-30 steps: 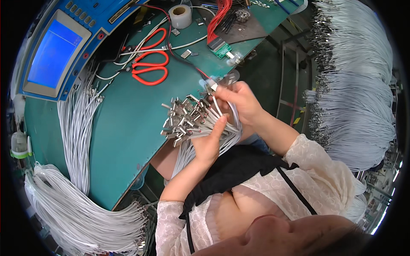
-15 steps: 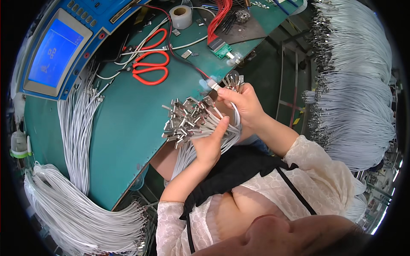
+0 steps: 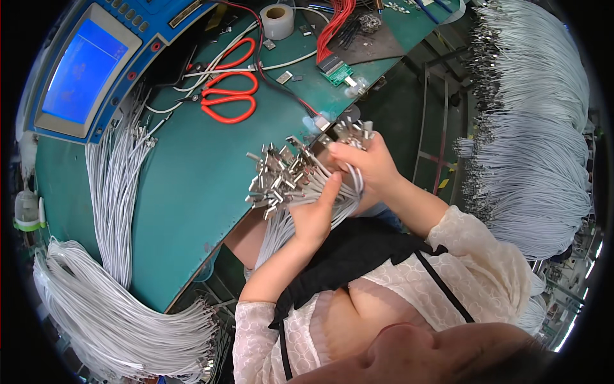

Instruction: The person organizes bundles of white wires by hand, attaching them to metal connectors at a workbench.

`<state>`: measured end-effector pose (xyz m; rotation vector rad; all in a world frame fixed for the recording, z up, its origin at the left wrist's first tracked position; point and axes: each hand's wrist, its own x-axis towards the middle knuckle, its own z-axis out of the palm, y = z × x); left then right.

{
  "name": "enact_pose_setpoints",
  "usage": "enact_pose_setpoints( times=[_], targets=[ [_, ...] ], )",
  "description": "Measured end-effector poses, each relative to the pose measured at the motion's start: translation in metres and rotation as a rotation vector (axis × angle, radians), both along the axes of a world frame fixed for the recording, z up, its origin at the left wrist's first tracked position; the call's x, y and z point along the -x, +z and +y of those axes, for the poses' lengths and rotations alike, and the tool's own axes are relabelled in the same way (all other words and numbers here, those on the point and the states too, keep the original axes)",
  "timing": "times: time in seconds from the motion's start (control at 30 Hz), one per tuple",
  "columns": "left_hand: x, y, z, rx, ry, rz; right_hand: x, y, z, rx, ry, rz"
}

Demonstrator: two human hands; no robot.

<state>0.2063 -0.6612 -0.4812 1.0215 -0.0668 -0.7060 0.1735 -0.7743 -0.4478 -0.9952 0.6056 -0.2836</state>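
My left hand (image 3: 312, 216) is closed around a thick bundle of white cables (image 3: 342, 203), whose metal USB plugs (image 3: 278, 176) fan out above the thumb. Beside it, my right hand (image 3: 369, 163) pinches cable ends, with several plugs (image 3: 353, 133) jutting out above its fingers. The thumb presses against one plug at the front, partly hidden. Just past these fingertips, a small socket (image 3: 322, 122) on a red and black lead sits at the bench edge, apart from the plugs.
A blue tester (image 3: 137, 48) with a lit screen stands at the far left. Red-handled scissors (image 3: 229, 96), a tape roll (image 3: 277, 22) and a green circuit board (image 3: 335, 72) lie on the green bench (image 3: 182, 198). White cable bundles lie left (image 3: 121, 320) and hang right (image 3: 531, 166).
My right hand has drawn the plug back from the socket toward the other plugs it holds. The figures on the tester's screen have gone, leaving plain blue. The view has shifted slightly.
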Motion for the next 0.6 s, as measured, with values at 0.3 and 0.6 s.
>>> enact_pose_setpoints(
  times=[0.3,0.6],
  targets=[
    [-0.003,0.016,-0.004,0.033,0.048,0.059,-0.009,-0.012,-0.009,0.04,-0.102,-0.007],
    [-0.006,0.014,0.011,0.027,-0.028,-0.005,0.001,-0.009,-0.019,-0.162,0.074,-0.045]
  ],
)
